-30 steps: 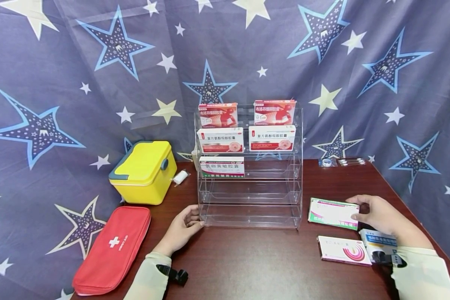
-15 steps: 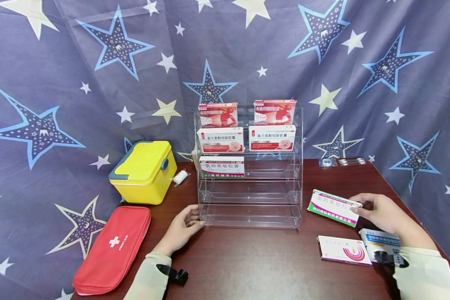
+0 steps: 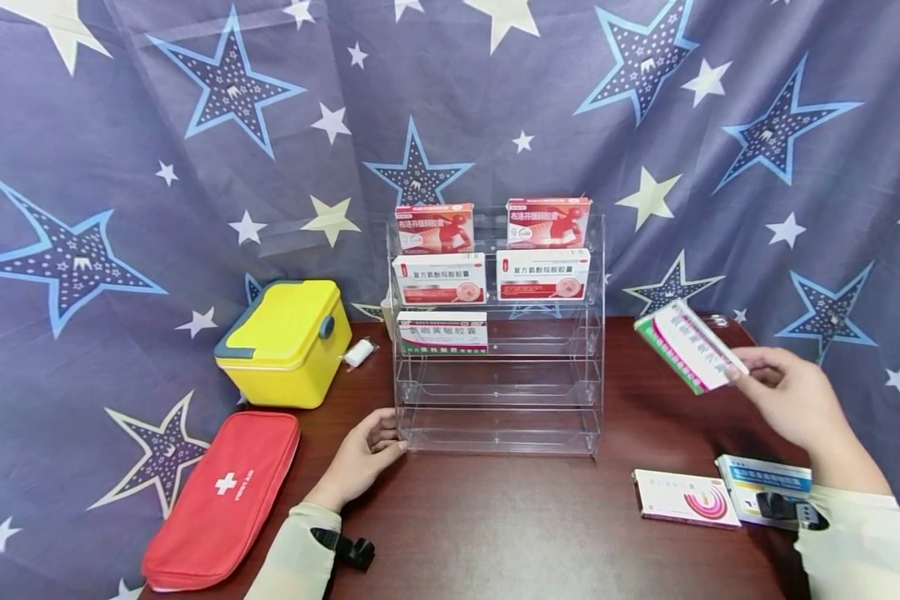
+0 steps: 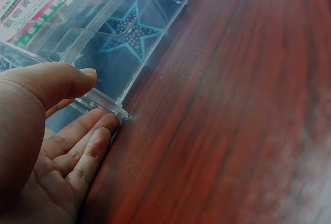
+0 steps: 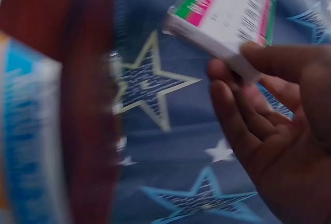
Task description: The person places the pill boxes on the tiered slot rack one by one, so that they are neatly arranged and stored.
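Note:
A clear acrylic display rack [image 3: 498, 427] with stepped shelves stands mid-table. My left hand [image 3: 363, 457] holds its lower left corner; in the left wrist view the fingers [image 4: 95, 140] meet the corner and the thumb lies over the side. To the rack's right, my right hand [image 3: 791, 398] pinches a white, green and magenta medicine box [image 3: 688, 346] by one end, raised and tilted. A matching medicine box [image 3: 442, 333] sits at the left of the third shelf. White-and-red boxes [image 3: 543, 275] fill the second shelf, red boxes [image 3: 549, 223] the top one.
A white-and-pink box [image 3: 686, 497] and a blue-and-white box [image 3: 767, 483] lie at the front right, near the right forearm. To the left are a yellow case [image 3: 281, 342], a red first-aid pouch [image 3: 221, 500] and a small white roll [image 3: 358, 353]. A starry curtain hangs behind.
My right hand has lifted the green-and-magenta medicine box off the tabletop, raising it up and slightly right while tilting it. My left hand has stayed at the rack's corner.

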Action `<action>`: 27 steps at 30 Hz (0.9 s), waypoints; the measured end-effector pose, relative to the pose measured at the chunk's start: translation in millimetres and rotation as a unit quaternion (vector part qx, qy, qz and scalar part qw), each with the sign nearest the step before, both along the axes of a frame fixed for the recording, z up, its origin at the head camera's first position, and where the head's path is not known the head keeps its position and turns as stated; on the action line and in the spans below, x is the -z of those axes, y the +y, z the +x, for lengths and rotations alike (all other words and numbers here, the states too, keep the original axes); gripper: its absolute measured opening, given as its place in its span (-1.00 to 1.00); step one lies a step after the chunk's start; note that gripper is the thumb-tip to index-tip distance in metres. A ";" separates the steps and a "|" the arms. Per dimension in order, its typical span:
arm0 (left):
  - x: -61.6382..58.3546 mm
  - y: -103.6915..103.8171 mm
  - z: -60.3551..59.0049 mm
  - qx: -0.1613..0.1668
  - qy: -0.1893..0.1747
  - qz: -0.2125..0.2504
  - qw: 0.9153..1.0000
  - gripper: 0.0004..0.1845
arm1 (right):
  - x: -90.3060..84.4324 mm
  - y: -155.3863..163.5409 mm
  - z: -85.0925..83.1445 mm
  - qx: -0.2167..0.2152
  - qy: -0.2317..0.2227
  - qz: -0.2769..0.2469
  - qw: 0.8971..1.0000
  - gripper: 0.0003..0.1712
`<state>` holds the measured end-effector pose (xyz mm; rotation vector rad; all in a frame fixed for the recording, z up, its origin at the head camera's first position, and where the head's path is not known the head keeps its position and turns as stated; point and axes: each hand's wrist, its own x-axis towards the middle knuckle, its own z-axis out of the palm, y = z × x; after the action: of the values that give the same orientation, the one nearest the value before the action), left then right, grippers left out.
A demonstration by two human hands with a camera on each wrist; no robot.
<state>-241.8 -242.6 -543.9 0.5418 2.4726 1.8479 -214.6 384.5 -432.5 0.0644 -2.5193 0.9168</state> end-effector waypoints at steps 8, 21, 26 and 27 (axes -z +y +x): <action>-2.6 -0.4 -0.9 -0.001 -0.004 -0.005 1.000 -0.45 | -78.4 -42.4 -0.1 0.025 0.140 -0.123 0.982 -0.64; -2.3 -1.4 -1.2 -0.002 -0.006 -0.003 1.000 -0.45 | -128.4 -145.2 -39.6 -0.066 0.124 -0.040 0.989 -0.82; -0.9 -0.5 -0.1 0.001 -0.004 0.000 1.000 -0.45 | -116.3 -159.7 -54.1 -0.080 0.119 0.000 0.990 -0.89; -0.8 -0.4 0.2 0.002 -0.003 0.001 1.000 -0.44 | -113.8 -161.2 -55.8 -0.081 0.119 0.010 0.989 -0.89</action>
<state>-241.6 -243.0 -543.2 0.5385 2.4645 1.8480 -270.3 223.3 -318.7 0.3686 -2.3257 0.8890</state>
